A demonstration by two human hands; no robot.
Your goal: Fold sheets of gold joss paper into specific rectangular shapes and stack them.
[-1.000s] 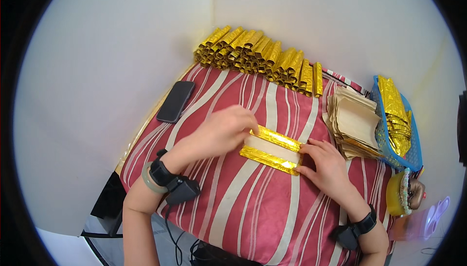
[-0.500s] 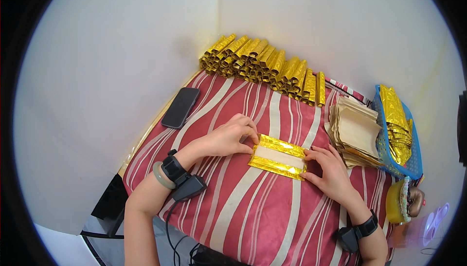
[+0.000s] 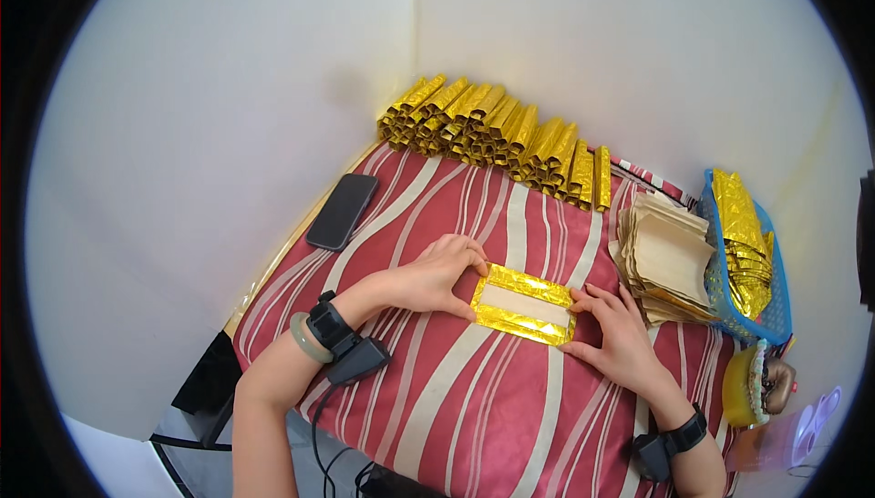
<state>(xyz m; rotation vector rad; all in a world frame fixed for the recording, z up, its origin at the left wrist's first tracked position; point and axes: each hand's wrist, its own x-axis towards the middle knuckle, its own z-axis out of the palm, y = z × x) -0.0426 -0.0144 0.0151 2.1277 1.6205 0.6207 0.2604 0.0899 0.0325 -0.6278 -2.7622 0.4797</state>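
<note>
A rectangular sheet of gold foil paper (image 3: 524,323) lies on the red striped cloth. Its long edges are folded inward, leaving a pale strip down the middle. My left hand (image 3: 436,277) grips its left end, with the thumb by the lower corner and the fingers by the upper one. At the right end, my right hand (image 3: 618,336) holds the sheet the same way, fingertips above and thumb below. Some of the sheet's corners are hidden under my fingertips.
Rolled gold foil tubes (image 3: 492,124) are piled along the wall. A dark phone (image 3: 343,212) lies at the left. On the right are a stack of tan paper (image 3: 670,252), a blue basket (image 3: 775,311) of gold foil sheets, a yellow container (image 3: 740,389) and purple-handled scissors (image 3: 811,434).
My left thumb has moved down to the lower left corner of the foil paper, spreading away from the fingers. My right hand keeps nearly the same place. The whole view has shifted slightly.
</note>
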